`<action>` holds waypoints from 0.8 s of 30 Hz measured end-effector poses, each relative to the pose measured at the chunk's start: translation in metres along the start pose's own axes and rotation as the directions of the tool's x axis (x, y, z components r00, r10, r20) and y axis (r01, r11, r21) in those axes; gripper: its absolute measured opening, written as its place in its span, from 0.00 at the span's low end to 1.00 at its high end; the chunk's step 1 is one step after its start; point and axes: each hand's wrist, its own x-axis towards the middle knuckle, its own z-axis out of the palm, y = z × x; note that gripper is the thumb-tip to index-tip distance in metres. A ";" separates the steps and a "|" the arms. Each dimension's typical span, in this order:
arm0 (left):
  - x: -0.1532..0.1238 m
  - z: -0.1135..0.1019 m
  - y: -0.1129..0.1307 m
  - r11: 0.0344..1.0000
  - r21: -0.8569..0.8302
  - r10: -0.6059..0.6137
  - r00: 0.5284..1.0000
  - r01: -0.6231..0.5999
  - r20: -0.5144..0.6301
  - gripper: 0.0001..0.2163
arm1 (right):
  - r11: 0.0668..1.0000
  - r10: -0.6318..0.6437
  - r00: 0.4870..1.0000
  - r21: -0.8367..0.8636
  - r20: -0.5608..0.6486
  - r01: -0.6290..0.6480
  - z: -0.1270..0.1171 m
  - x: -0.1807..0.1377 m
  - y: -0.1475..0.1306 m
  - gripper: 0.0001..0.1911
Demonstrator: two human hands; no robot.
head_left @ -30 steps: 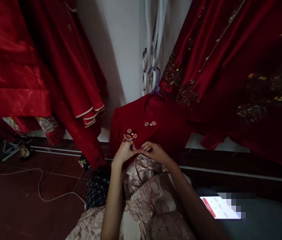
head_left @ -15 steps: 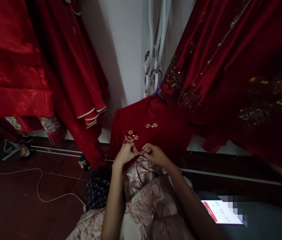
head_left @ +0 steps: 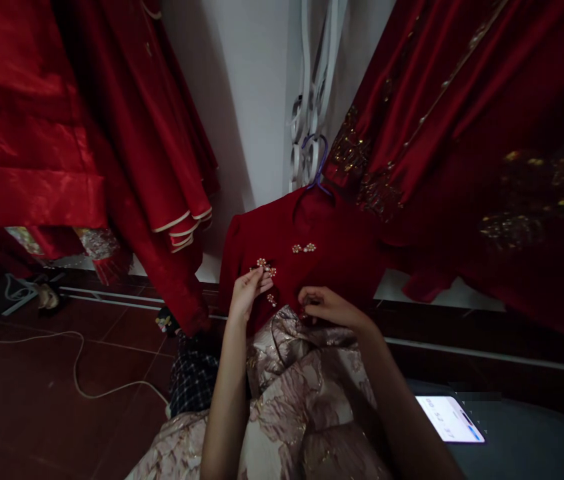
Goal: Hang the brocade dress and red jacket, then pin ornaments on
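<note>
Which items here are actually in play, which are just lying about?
In play: left hand at the pearl clasps on the red jacket; right hand on its hem; purple hanger.
Lying about: phone, white cable, hanging red gowns, brocade skirt.

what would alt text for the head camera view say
Two bare hands work on a small dark red garment with pearl-flower clasps hanging on a purple hanger: the left hand touches a clasp, the right hand pinches the hem. Pale pink and gold brocade fabric covers the lap, long red satin robes hang around, and a lit phone lies at lower right.
</note>
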 end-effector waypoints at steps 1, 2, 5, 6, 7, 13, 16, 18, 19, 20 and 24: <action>0.002 0.002 -0.002 1.000 -0.023 0.002 0.999 -0.003 -0.045 0.15 | 1.000 -0.001 1.000 -0.001 -0.003 0.001 0.001 0.000 -0.001 0.06; 0.004 0.005 -0.004 0.999 -0.036 0.003 0.998 -0.005 -0.069 0.15 | 1.000 0.000 1.000 0.001 -0.004 0.000 0.002 0.000 -0.002 0.06; 0.007 0.009 -0.011 0.998 -0.054 0.009 0.995 -0.014 -0.096 0.15 | 1.000 0.007 1.000 0.011 -0.009 -0.006 0.006 0.003 -0.001 0.06; 0.007 0.009 -0.012 0.998 -0.060 0.019 0.993 -0.026 -0.117 0.16 | 1.000 0.009 1.000 0.013 -0.009 -0.008 0.007 0.004 -0.001 0.06; 0.008 0.010 -0.013 0.997 -0.066 0.034 0.989 -0.044 -0.147 0.16 | 1.000 0.011 1.000 0.013 -0.009 -0.011 0.007 0.005 -0.001 0.06; 0.009 0.008 -0.012 0.997 -0.048 0.055 0.975 -0.067 -0.218 0.18 | 1.000 0.019 1.000 -0.006 0.008 -0.019 0.009 0.000 -0.012 0.05; 0.009 0.008 -0.011 0.997 -0.026 0.064 0.975 -0.071 -0.214 0.18 | 0.999 0.017 1.000 -0.029 0.004 -0.017 0.010 -0.002 -0.017 0.05; 0.009 0.008 -0.011 0.997 -0.006 0.072 0.975 -0.075 -0.209 0.17 | 0.999 0.015 1.000 -0.038 -0.002 -0.015 0.011 -0.003 -0.018 0.05; 0.008 0.009 -0.011 0.997 0.011 0.080 0.973 -0.080 -0.216 0.16 | 0.999 0.014 1.000 -0.040 -0.004 -0.014 0.012 -0.002 -0.018 0.05; 0.008 0.009 -0.010 0.996 0.033 0.091 0.969 -0.086 -0.231 0.15 | 0.999 0.013 1.000 -0.042 -0.006 -0.013 0.012 -0.002 -0.017 0.05; 0.006 0.013 -0.011 0.981 0.149 0.166 0.938 -0.125 -0.305 0.14 | 0.999 0.009 1.000 -0.043 -0.006 -0.009 0.013 -0.001 -0.017 0.05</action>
